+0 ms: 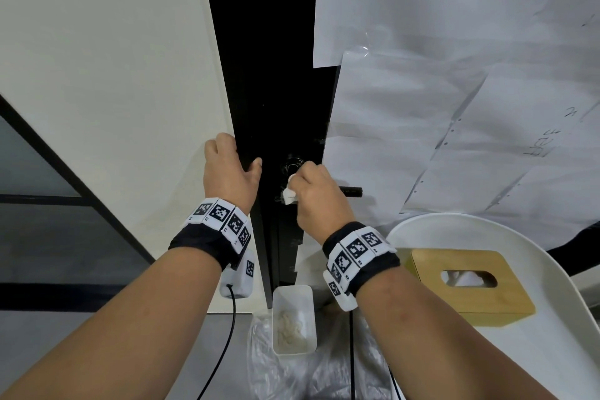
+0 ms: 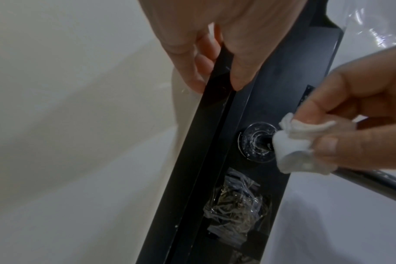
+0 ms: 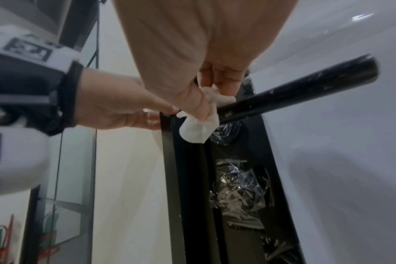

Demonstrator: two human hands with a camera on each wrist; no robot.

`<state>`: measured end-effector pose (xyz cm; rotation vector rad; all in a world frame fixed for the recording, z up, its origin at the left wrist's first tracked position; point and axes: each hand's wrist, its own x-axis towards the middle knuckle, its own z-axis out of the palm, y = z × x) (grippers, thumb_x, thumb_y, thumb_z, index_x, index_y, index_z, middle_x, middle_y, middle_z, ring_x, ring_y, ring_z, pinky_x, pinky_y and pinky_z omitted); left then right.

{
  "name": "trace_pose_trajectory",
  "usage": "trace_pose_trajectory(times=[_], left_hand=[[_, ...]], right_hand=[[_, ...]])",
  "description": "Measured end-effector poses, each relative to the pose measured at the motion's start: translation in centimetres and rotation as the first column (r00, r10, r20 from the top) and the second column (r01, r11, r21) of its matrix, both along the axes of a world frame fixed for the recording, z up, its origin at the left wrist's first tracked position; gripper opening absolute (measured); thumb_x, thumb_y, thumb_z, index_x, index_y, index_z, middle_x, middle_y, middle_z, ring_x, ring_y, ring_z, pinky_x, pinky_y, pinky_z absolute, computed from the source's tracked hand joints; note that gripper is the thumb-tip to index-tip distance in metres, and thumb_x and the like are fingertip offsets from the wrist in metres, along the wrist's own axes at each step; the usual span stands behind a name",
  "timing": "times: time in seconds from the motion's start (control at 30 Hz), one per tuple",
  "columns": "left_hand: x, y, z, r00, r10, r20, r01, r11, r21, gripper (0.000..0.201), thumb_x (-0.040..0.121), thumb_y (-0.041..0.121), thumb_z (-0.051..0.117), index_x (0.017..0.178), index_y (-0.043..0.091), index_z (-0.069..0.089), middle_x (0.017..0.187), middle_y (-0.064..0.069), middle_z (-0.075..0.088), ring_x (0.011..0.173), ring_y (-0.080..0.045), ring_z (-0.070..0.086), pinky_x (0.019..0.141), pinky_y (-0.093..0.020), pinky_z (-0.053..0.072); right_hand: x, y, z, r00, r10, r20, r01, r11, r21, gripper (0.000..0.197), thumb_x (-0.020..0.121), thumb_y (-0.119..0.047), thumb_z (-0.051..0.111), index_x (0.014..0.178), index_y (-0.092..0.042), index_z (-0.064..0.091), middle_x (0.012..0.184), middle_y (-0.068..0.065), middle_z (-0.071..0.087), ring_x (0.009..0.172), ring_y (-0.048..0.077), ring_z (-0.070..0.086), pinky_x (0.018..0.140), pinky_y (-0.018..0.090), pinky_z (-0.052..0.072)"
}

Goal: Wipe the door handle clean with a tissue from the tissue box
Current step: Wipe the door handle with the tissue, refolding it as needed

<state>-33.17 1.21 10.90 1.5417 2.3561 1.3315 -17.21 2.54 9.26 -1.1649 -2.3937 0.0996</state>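
The black lever door handle (image 1: 353, 191) (image 2: 373, 182) (image 3: 305, 89) sticks out to the right from its round rosette (image 2: 251, 142) on the black door. My right hand (image 1: 302, 187) (image 2: 341, 128) (image 3: 206, 100) pinches a crumpled white tissue (image 1: 288, 195) (image 2: 289, 148) (image 3: 196, 132) and presses it on the handle's neck next to the rosette. My left hand (image 1: 242, 161) (image 2: 215, 71) (image 3: 129, 114) grips the door's left edge just above, fingers wrapped behind it and thumb on the door face. The wooden-topped tissue box (image 1: 431, 266) sits lower right.
The tissue box stands on a white round surface (image 1: 487, 227). A small white bin (image 1: 276, 318) holding used tissues sits on clear plastic on the floor below the handle. White paper sheets (image 1: 454, 75) cover the door to the right. A cream wall (image 1: 113, 75) is at left.
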Motion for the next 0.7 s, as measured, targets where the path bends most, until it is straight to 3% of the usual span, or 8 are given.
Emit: trace_pose_trajectory(times=[0.1,0.23,0.37,0.57,0.7], left_hand=[[0.0,0.0,0.0,1.000,-0.005,-0.002,0.005,1.000,0.000,0.038,0.081,0.023,0.072,0.099,0.010,0.042,0.100,-0.008,0.046,0.067,-0.024,0.053,0.058,-0.036,0.049],[-0.2,0.0,0.0,1.000,-0.017,-0.006,0.017,1.000,-0.006,0.038,0.081,0.024,0.072,0.099,0.010,0.042,0.102,-0.009,0.046,0.068,-0.025,0.054,0.058,-0.036,0.049],[-0.3,0.1,-0.3,1.000,-0.023,-0.007,0.024,1.000,0.009,0.038,0.080,0.023,0.073,0.098,0.010,0.041,0.100,-0.008,0.046,0.066,-0.024,0.052,0.057,-0.036,0.049],[-0.1,0.2,-0.5,1.000,-0.011,-0.009,0.011,1.000,0.013,0.038,0.080,0.022,0.072,0.098,0.010,0.041,0.100,-0.009,0.046,0.065,-0.025,0.052,0.056,-0.035,0.047],[0.0,0.1,-0.4,1.000,-0.006,-0.013,0.006,1.000,0.008,0.038,0.081,0.023,0.072,0.099,0.010,0.041,0.101,-0.010,0.046,0.065,-0.025,0.052,0.055,-0.033,0.044]], right_hand=[[-0.4,-0.2,-0.1,0.998,-0.025,0.058,0.023,0.999,0.044,0.036,0.067,0.010,0.060,0.095,-0.013,0.055,0.098,0.005,0.051,0.084,0.022,0.045,0.069,0.031,0.047],[1.2,0.3,0.4,0.993,-0.088,0.079,0.087,0.996,0.015,0.040,0.061,0.015,0.055,0.091,-0.013,0.052,0.093,0.005,0.050,0.081,0.021,0.042,0.066,0.029,0.039],[2.2,0.7,1.4,0.988,-0.124,0.087,0.129,0.990,-0.053,0.030,0.066,0.014,0.051,0.084,-0.009,0.052,0.091,0.006,0.048,0.078,0.017,0.036,0.060,0.030,0.031],[1.3,0.4,0.9,0.997,-0.059,0.041,0.062,0.997,-0.056,0.038,0.065,0.020,0.046,0.090,-0.006,0.059,0.093,0.008,0.052,0.082,0.023,0.043,0.064,0.032,0.043],[1.6,0.2,1.0,0.994,-0.086,0.068,0.089,0.995,-0.046,0.040,0.067,0.020,0.045,0.094,-0.005,0.059,0.098,0.009,0.054,0.089,0.025,0.046,0.070,0.030,0.040]])
